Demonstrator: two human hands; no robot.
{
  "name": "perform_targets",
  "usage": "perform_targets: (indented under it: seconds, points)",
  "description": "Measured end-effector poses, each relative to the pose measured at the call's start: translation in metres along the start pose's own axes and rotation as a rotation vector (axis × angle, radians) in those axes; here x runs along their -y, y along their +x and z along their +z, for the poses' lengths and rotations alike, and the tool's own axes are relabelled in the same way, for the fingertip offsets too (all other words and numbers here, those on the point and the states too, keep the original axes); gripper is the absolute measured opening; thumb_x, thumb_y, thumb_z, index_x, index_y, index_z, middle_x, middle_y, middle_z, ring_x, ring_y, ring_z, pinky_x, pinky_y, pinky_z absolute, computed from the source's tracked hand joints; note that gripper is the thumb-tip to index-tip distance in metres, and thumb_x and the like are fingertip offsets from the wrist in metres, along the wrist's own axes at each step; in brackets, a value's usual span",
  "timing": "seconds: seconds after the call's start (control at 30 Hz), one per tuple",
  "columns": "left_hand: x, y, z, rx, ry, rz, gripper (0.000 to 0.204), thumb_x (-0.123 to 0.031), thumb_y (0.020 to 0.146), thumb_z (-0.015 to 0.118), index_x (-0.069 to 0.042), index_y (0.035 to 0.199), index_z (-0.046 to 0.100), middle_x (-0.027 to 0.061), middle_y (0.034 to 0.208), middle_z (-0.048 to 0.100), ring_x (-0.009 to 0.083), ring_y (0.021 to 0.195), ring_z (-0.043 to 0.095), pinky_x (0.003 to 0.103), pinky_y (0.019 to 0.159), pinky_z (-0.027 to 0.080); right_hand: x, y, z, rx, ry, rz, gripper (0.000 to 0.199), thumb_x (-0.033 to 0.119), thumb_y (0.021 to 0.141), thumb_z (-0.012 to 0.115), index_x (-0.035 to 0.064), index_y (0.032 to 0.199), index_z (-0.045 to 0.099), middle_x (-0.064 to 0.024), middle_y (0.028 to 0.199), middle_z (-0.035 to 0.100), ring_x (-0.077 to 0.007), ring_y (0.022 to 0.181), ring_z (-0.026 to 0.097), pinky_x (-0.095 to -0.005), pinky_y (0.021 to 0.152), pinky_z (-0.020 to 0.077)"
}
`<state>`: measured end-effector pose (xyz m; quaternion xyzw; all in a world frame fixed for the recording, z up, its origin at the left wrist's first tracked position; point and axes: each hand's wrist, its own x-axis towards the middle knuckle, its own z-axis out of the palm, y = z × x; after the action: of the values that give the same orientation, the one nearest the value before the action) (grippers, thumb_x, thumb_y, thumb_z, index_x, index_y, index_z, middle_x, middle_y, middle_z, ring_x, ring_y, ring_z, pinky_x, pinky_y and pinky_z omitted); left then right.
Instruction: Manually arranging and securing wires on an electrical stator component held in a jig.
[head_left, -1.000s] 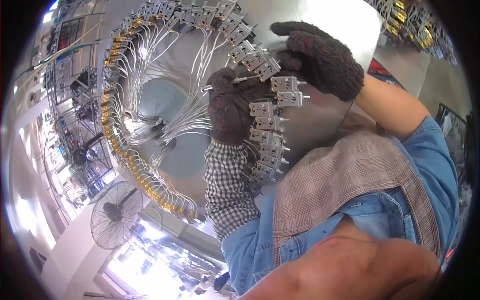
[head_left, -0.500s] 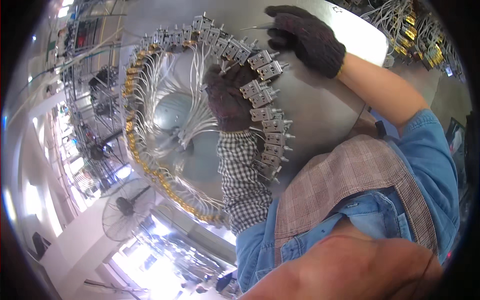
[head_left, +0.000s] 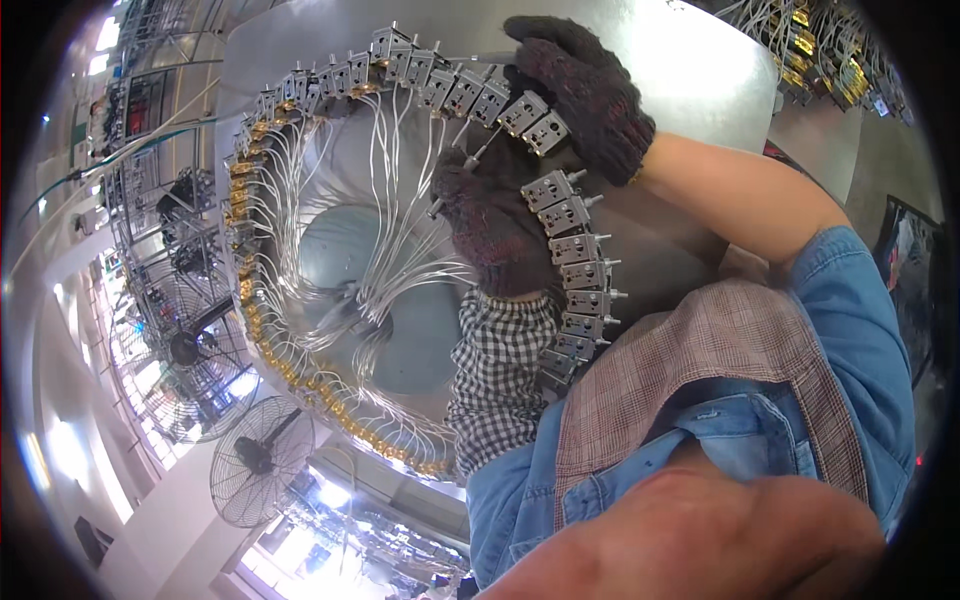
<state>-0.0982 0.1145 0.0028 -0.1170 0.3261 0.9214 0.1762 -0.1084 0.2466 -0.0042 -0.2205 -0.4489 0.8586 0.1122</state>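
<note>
My left hand [head_left: 495,225], in a dark knit glove, is closed around a slim silver rod [head_left: 484,150]. The rod's narrow end points up at the metal blocks [head_left: 522,112] at the upper right of the ring; whether it touches one is unclear. My right hand [head_left: 590,95], gloved too, curls over the outer side of these blocks. A thin metal tool [head_left: 482,62] seems to stick out leftward from its fingers, whose tips are partly hidden. White wires [head_left: 385,240] run from the blocks to the ring's middle. More silver blocks [head_left: 575,248] stand right of my left hand.
The ring lies on a shiny metal tabletop [head_left: 690,60]. Gold-coloured connectors [head_left: 300,375] line its left and lower side. Bundles of wired connectors [head_left: 800,45] hang at the upper right. A fan [head_left: 258,455] and metal racks [head_left: 180,200] stand on the left.
My right hand has moved left and down against the blocks. My left hand has shifted right and slightly down, still gripping the rod. The view has shifted a little.
</note>
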Motion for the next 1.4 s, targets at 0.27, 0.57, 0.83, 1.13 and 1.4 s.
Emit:
perform_targets:
  seconds: [0.27,0.57,0.83,1.13,1.4]
  points:
    - [0.005,0.008,-0.007,0.033,0.163,0.077,0.030,-0.027,0.089,0.044,-0.005,0.111,0.047,0.0121,0.102,0.056,0.0195,0.089,0.057,0.029,0.071,0.052,-0.010,-0.014,0.006,0.047,-0.398,-0.161,0.033,0.023,0.086,0.050,0.0086,0.116,0.049,-0.0116,0.104,0.056,-0.0199,0.096,0.054,-0.0339,0.083,0.0449]
    - [0.001,0.010,0.000,0.098,0.367,0.090,0.033,-0.029,0.090,0.042,-0.003,0.108,0.046,0.0122,0.102,0.056,0.0234,0.090,0.057,0.034,0.075,0.051,0.000,-0.005,-0.021,0.268,-0.784,-0.562,0.030,0.015,0.084,0.053,0.0082,0.113,0.051,-0.0095,0.107,0.054,-0.0203,0.094,0.056,-0.0300,0.081,0.0458]
    - [-0.012,0.003,-0.005,0.105,0.490,0.179,0.046,-0.041,0.091,0.038,0.001,0.106,0.046,0.0137,0.094,0.058,0.0232,0.083,0.061,0.032,0.072,0.051,0.037,-0.016,-0.061,0.137,-0.311,0.156,0.029,0.020,0.083,0.052,0.0019,0.106,0.056,-0.0042,0.089,0.058,-0.0099,0.078,0.052,-0.0233,0.072,0.0440]
    - [-0.018,-0.001,-0.008,-0.038,0.517,0.180,0.041,-0.038,0.088,0.045,0.000,0.104,0.046,0.0154,0.093,0.057,0.0273,0.082,0.060,0.038,0.065,0.052,0.024,-0.023,-0.073,0.180,-0.446,0.027,0.027,0.026,0.081,0.053,0.0037,0.094,0.060,-0.0031,0.087,0.057,-0.0100,0.078,0.051,-0.0227,0.073,0.0423]
    - [-0.027,-0.001,-0.023,0.036,0.549,0.099,0.041,-0.035,0.083,0.053,0.000,0.103,0.047,0.0159,0.095,0.056,0.0264,0.079,0.060,0.038,0.064,0.051,0.024,-0.024,-0.063,0.225,-0.499,0.098,0.025,0.023,0.081,0.052,0.0020,0.092,0.060,-0.0040,0.090,0.057,-0.0105,0.080,0.052,-0.0238,0.073,0.0429]
